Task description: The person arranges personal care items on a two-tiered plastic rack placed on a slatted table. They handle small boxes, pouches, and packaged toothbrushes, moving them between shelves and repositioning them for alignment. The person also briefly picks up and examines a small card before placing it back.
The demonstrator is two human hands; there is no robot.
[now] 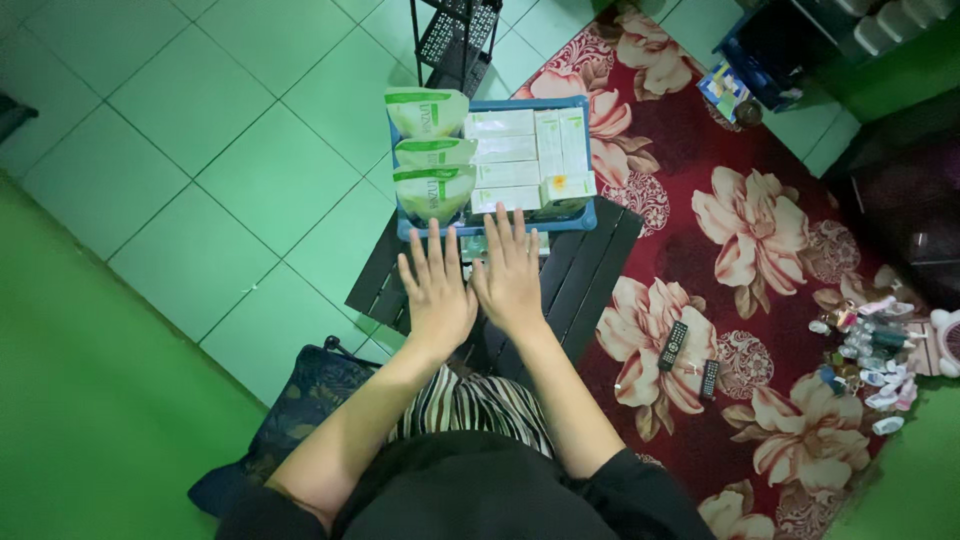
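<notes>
**Blue tray of packets and cartons, both hands flat just short of it**

The blue plastic tray sits at the 12 o'clock end of the dark slatted counter, well filled. Loaded as it is, it probably has some weight but not much, since the contents look like light packaged goods. The tray itself appears stiff, with a raised rim, so the two short sides at 9 and 3 o'clock seem the safest places to grip. Lifting by the near rim alone could tip the stacked contents.

Inside, at the 9 o'clock side, lie three green-and-white soft pouches, plump and pliable. They would likely sag and slide if pinched at a corner and are better taken around the body. From the middle to 3 o'clock stand the white cartons, packed edge to edge. They seem rigid, light and smooth, and their thin card looks easy to crush. One small box with an orange mark sits at the 4 o'clock corner.

The left hand and right hand lie palm-down side by side on the counter at 6 o'clock of the tray. Their fingers are spread and straight, holding nothing, with the fingertips close to the near rim.
</notes>
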